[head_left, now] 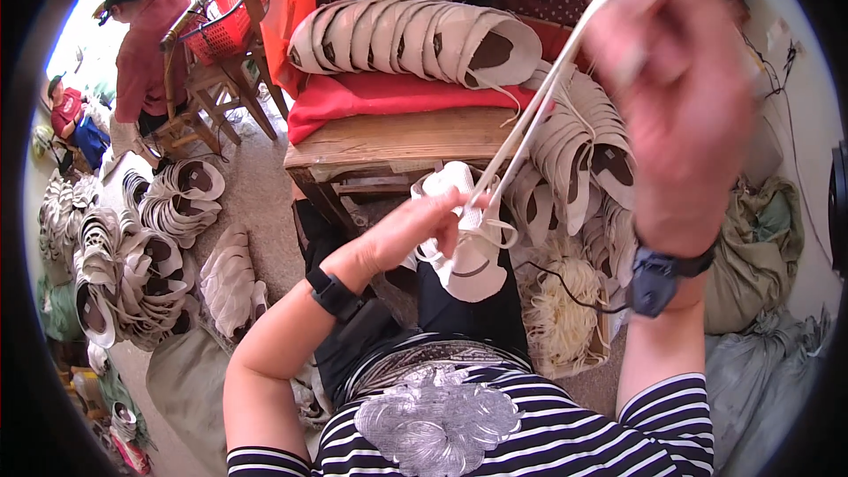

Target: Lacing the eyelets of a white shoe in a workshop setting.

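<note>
A cream shoe upper [475, 272] rests on my lap, toe toward me, with loops of lace at its opening. My left hand [415, 228] lies over its side, fingers curled round the upper by the lace holes. From there a pale shoelace [568, 51] stretches tight in two strands, up and to the right. My right hand [676, 79] is raised high at the upper right, blurred by motion, its fingers closed on the lace's far end. Both wrists wear dark bands.
A wooden bench [389, 146] ahead bears a red cloth [371, 97] and a row of nested shoe uppers [389, 40]. More uppers [570, 146] hang at its right, above a box of loose laces [565, 309]. Piled uppers [132, 256] cover the left floor. Another person [150, 44] sits far left.
</note>
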The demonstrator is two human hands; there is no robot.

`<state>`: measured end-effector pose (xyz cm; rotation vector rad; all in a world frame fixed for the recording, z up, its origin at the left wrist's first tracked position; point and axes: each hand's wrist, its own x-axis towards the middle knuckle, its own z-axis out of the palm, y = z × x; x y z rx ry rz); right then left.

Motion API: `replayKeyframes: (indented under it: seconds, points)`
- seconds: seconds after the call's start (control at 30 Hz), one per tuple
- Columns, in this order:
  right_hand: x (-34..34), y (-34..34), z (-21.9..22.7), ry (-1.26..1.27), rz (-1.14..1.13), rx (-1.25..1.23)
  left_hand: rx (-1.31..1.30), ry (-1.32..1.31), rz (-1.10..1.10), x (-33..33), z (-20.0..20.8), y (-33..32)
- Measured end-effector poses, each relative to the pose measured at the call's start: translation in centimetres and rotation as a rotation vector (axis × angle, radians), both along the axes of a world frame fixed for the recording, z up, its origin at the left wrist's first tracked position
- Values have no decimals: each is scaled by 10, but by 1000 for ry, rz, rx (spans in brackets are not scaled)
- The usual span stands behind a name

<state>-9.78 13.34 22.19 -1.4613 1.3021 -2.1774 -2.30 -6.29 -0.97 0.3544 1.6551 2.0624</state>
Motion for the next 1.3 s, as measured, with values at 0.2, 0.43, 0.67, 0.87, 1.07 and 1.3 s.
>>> replayKeyframes:
  seconds: [0.2,0.43,0.67,0.87,1.07,1.3]
  points:
    - [-37,-7,-31,295,-741,254,-32,87,57,37,39,21]
    - [1,27,-176,687,-317,1110,171,171,312,16,51,2]
    - [30,30,-230,646,-430,1026,58,149,491,8,35,0]
    - [29,22,-247,567,-783,806,76,122,487,8,28,9]
    - [28,28,-269,752,-905,702,203,123,327,12,54,0]
    - [33,34,-270,703,-828,642,-18,230,128,47,108,20]
